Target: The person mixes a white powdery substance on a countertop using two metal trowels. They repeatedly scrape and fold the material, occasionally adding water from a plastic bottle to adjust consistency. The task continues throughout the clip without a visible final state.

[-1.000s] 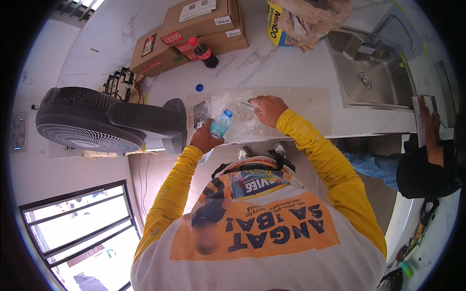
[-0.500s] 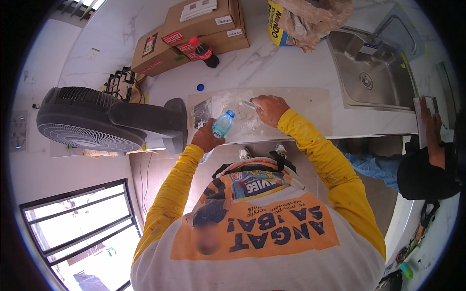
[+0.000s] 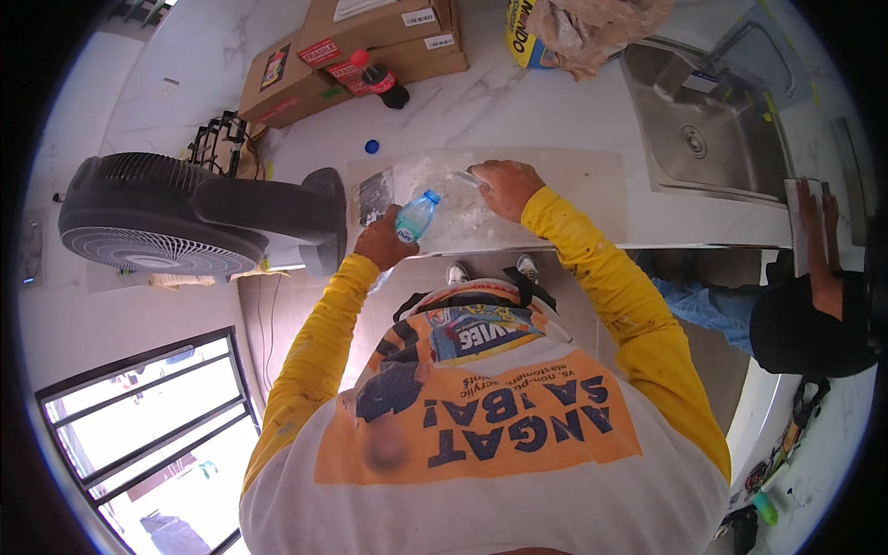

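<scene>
My left hand (image 3: 385, 243) is wrapped around a clear plastic water bottle (image 3: 413, 222), which tilts with its blue-tinted mouth up and to the right. Beneath it lies a flat, pale board (image 3: 583, 190) along the counter's front edge, with white powder or paste (image 3: 435, 176) smeared across it. A flat, light-coloured scraper-like blade (image 3: 465, 178) sticks out of my closed right hand (image 3: 507, 190), just above the smear; the fingers hide its handle. On the counter beyond the bottle sits a small blue bottle cap (image 3: 372, 146).
A black fan (image 3: 166, 213) lies at left. Farther back are cardboard boxes (image 3: 388, 46), a dark soda bottle (image 3: 381, 81) and a paper sack (image 3: 592, 32). A steel sink (image 3: 703, 139) is at right, near another person (image 3: 805, 319) whose hands touch a white object.
The whole view has shifted slightly, so everything sits higher in the picture. Both hands, the bottle and the blade keep about the same places over the board.
</scene>
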A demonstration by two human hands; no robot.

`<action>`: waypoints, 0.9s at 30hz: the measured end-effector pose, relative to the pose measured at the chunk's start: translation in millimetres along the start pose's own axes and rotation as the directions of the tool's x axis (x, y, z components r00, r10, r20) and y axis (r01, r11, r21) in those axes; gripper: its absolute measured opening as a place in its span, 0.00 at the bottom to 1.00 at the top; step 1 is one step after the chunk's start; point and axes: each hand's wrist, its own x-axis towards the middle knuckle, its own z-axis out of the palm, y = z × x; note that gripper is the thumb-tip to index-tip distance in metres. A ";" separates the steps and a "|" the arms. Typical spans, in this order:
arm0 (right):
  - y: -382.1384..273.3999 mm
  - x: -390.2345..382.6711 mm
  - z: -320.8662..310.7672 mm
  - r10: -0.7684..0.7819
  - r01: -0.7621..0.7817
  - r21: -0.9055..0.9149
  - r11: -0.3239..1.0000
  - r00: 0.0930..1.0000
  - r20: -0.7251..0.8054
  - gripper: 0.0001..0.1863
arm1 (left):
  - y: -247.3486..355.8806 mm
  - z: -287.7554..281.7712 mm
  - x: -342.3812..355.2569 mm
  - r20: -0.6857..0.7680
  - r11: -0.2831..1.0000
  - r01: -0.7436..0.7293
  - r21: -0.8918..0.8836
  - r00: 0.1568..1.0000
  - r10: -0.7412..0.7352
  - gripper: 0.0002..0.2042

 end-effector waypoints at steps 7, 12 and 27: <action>2.4 -0.6 1.7 0.004 -0.003 -0.007 1.000 1.000 0.011 0.18 | -0.5 0.5 1.4 -0.007 1.000 -0.008 0.010 1.000 0.008 0.38; 8.2 -0.1 -1.4 0.045 -0.045 -0.015 0.999 0.999 0.018 0.18 | -3.0 1.4 2.4 -0.013 0.999 -0.023 0.029 1.000 0.023 0.37; 11.0 1.3 -28.1 0.047 -0.046 0.022 0.999 0.997 -0.064 0.17 | -5.6 2.5 -2.0 -0.022 0.998 -0.049 -0.051 0.999 0.048 0.36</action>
